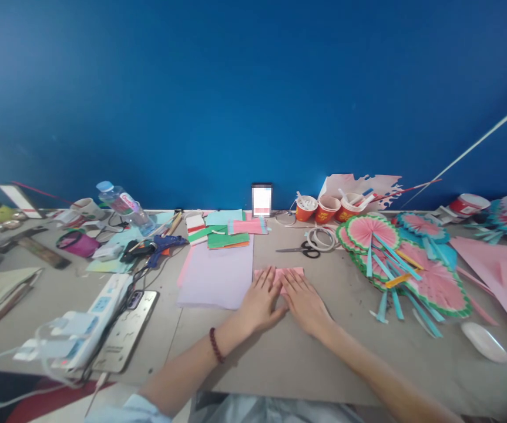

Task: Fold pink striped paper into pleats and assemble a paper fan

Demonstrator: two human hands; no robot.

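Note:
A small piece of pink paper [296,271] lies on the table under both hands. My left hand [259,301] rests flat on its left part, fingers stretched out. My right hand [305,301] lies flat on its right part, fingers also straight. The hands nearly meet at the thumbs, and they hide most of the paper. Just beyond the right hand are black-handled scissors [309,252]. A lilac paper sheet [215,276] lies left of the left hand, with green paper strips [227,239] and a pink-and-blue strip [247,226] at its far edge.
Pink pleated paper fans [433,276] with green edges and blue strips lie at the right, near a white mouse [484,342]. Red cups [327,210] stand along the blue wall beside a lit phone [262,201]. On the left are a power strip [98,317], a glue gun [163,245] and a bottle [125,205].

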